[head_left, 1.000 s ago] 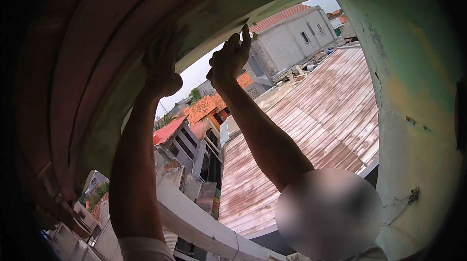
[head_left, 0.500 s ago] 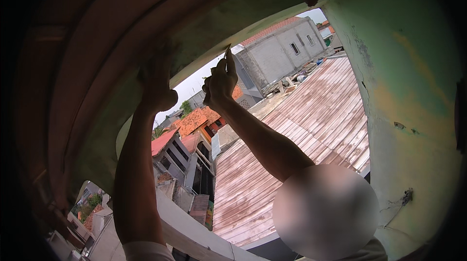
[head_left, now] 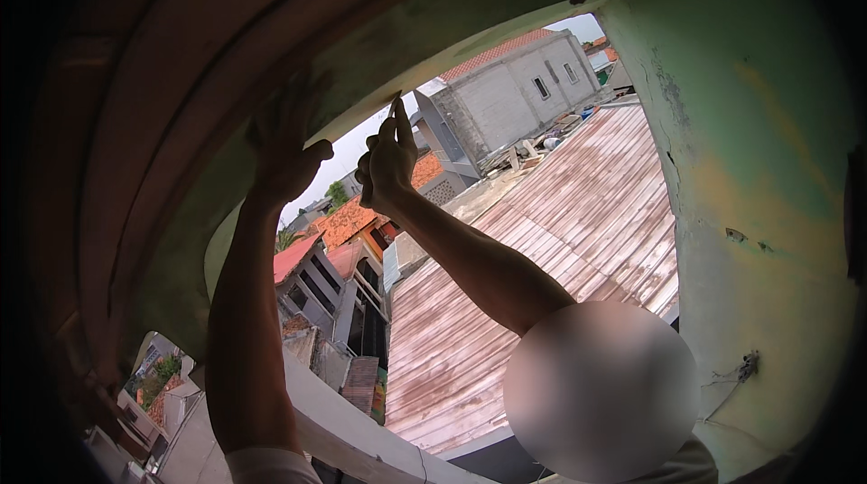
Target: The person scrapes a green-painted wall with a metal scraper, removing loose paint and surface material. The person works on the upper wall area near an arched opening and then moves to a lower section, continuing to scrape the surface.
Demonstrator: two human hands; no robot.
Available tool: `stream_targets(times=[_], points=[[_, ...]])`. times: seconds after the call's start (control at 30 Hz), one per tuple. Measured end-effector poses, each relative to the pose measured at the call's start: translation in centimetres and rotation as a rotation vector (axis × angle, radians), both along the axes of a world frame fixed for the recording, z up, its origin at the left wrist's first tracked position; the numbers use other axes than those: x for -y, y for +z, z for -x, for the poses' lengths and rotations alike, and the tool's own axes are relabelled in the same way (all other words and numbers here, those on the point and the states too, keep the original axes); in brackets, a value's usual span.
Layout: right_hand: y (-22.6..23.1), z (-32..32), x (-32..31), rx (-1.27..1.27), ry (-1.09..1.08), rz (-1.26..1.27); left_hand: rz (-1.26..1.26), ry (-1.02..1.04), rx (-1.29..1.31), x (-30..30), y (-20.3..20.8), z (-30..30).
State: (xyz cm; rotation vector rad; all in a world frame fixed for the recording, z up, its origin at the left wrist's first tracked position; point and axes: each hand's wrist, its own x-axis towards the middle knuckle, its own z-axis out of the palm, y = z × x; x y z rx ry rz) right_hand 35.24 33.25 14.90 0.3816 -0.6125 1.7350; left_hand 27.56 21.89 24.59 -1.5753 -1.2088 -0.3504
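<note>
My left hand (head_left: pixel 287 154) is raised against the green-painted beam (head_left: pixel 361 78) above a wall opening. Its fingers stretch up over the dark face of the beam, and the thumb stands apart by the lower edge. To its right, my right hand (head_left: pixel 388 162) is closed, with its fingertips pinched upward. Between them a small thin piece with a pointed tip (head_left: pixel 397 97) seems to show, touching the beam's lower edge. Its kind is too small and dark to make out. Shade hides much of the left fingers.
A green and yellowish wall (head_left: pixel 759 186) with cracks and a loose wire (head_left: pixel 745 371) bounds the opening on the right. Below lie a sill (head_left: pixel 361 434), a rusty corrugated roof (head_left: pixel 533 276) and tiled houses. Dark brown boards (head_left: pixel 172 60) curve overhead at left.
My right hand has moved a little left along the beam's lower edge, closer to my left hand. The left thumb has lifted slightly. The whole view has shifted a little.
</note>
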Motion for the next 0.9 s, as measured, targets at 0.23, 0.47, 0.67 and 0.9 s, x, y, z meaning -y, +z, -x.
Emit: stream_targets(times=[0.23, 0.47, 0.67, 0.9], points=[[-0.2, -1.6, -1.9, -0.03, -0.02, -0.02, 0.003, 0.02, 0.066, 0.7, -1.3, -1.4], [-0.8, -2.1, -2.8, -0.139, -0.049, -0.017, -0.006, 0.024, 0.032, -0.6, -1.2, -2.1], [1.6, -6.6, -3.5, -0.235, 0.007, 0.173, -0.018, 0.004, 0.084, -0.6, -1.9, -2.2], [0.7, -4.5, -3.3, -0.222, -0.319, 0.081, -0.04, -0.032, 0.09, -0.6, -1.5, -1.2]])
